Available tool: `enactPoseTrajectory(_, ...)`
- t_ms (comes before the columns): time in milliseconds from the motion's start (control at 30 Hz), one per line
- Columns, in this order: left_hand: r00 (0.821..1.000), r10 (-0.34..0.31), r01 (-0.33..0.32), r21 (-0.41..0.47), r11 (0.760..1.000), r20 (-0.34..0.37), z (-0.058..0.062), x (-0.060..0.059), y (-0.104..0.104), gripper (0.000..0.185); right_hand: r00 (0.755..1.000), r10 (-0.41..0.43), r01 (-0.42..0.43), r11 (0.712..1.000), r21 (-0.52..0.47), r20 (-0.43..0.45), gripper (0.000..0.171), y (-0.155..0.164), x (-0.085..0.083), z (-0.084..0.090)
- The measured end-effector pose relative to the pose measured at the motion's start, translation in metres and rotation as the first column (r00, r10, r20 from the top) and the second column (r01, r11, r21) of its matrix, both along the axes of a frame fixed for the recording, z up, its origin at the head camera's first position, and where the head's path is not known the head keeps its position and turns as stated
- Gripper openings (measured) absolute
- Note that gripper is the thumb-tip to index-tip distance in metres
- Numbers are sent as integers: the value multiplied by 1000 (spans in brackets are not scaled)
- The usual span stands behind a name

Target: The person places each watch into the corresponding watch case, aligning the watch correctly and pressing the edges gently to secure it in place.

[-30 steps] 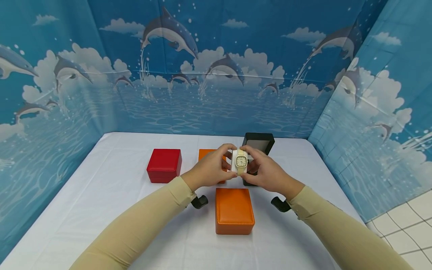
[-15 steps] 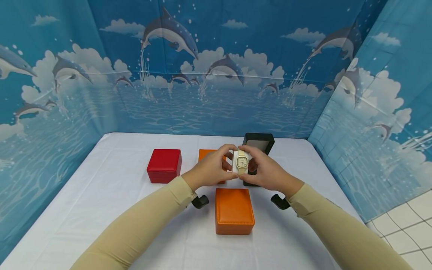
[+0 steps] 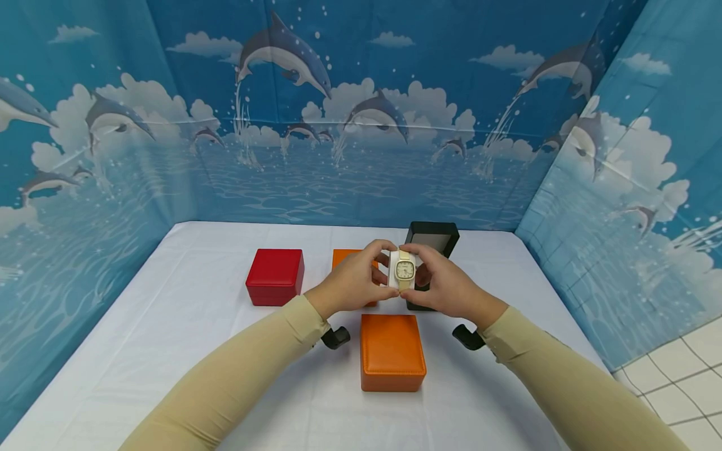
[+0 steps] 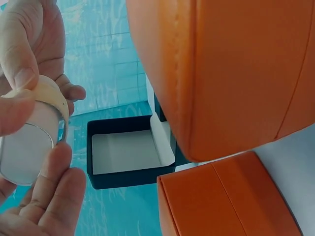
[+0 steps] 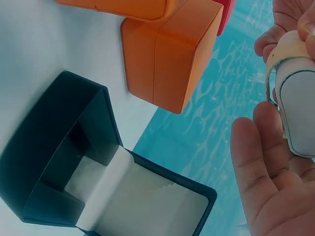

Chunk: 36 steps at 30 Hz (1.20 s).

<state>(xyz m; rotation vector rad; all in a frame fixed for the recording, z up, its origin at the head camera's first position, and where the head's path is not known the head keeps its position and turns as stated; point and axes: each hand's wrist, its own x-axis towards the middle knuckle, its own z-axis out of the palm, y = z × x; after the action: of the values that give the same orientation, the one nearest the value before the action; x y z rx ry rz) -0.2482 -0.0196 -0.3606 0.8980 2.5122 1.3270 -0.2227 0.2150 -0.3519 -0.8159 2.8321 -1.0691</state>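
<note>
In the head view a wristwatch (image 3: 404, 269) with a gold-toned case and a pale yellow strap sits round a white cushion (image 3: 392, 279). My left hand (image 3: 352, 282) pinches its left side, thumb below and index finger above. From the other side, my right hand (image 3: 448, 282) holds it the same way. The dial faces me, above the table. Both wrist views show the strap (image 4: 49, 93) wrapped round the cushion, whose flat oval end (image 5: 301, 113) is visible. Behind my right hand stands a black watch box (image 3: 433, 227), lid raised, with a pale lining.
An orange box (image 3: 392, 351) with its lid down lies nearest me on the white tablecloth (image 3: 282, 401). A second orange box (image 3: 342, 255) is partly hidden behind my left hand. Further left sits a red box (image 3: 274, 275). A dolphin-print curtain (image 3: 361, 181) encloses the table.
Both hands keep their hold on the cushion with the watch. It has shifted very slightly to the right since one second ago; the boxes stay where they were.
</note>
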Motion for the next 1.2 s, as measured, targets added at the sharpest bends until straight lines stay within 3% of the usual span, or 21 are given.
enactPoseTrajectory(267,1000,1,-2,7,1000,24,1,0,1,79,1000,25,-24,999,-31,17,84,2,1,2)
enactPoseTrajectory(667,999,-6,5,30,1000,36,1,1,-1,79,997,41,-47,994,-104,-60,65,4,3,-2)
enactPoseTrajectory(1200,998,3,-6,50,999,64,3,1,1,80,995,11,-24,990,-142,-95,66,6,3,-7)
